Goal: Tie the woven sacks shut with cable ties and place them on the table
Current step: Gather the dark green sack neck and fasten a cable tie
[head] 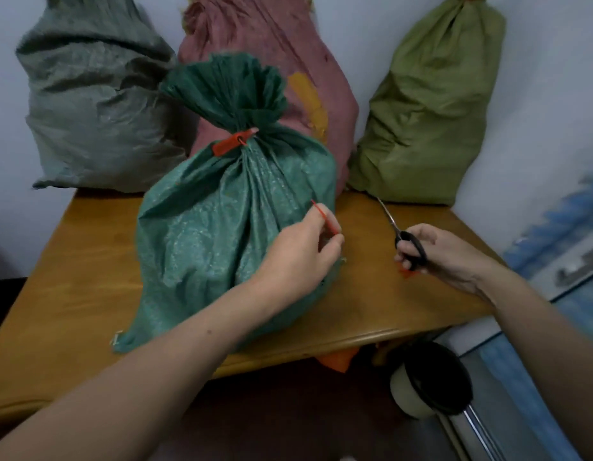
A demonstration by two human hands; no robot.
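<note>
On the worktop (pixel 72 261) in front of us stands the teal sack (pixel 215 234), its neck gathered and cinched by a red cable tie (pixel 233 144) just under the ruffled top. A grey sack (pixel 95 111), a pink sack (pixel 255 38) and an olive sack (pixel 428 111) stand behind it against the wall. Our left hand (pixel 301 257) pinches a thin red strip (pixel 325 217) between thumb and fingertips, close against the sack's side; we take it for the tie's cut-off tail. Our right hand (pixel 448 254) is curled round the black handles of the scissors (pixel 401 237), low over the worktop, blades pointing away from us. As we judge it, this sack is closed and we are tidying up. We should lay the scissors flat with the blades shut and clear of the woven cloth, put the strip where it cannot slip under a sack, then tug the neck once to check that the tie's lock holds.
</note>
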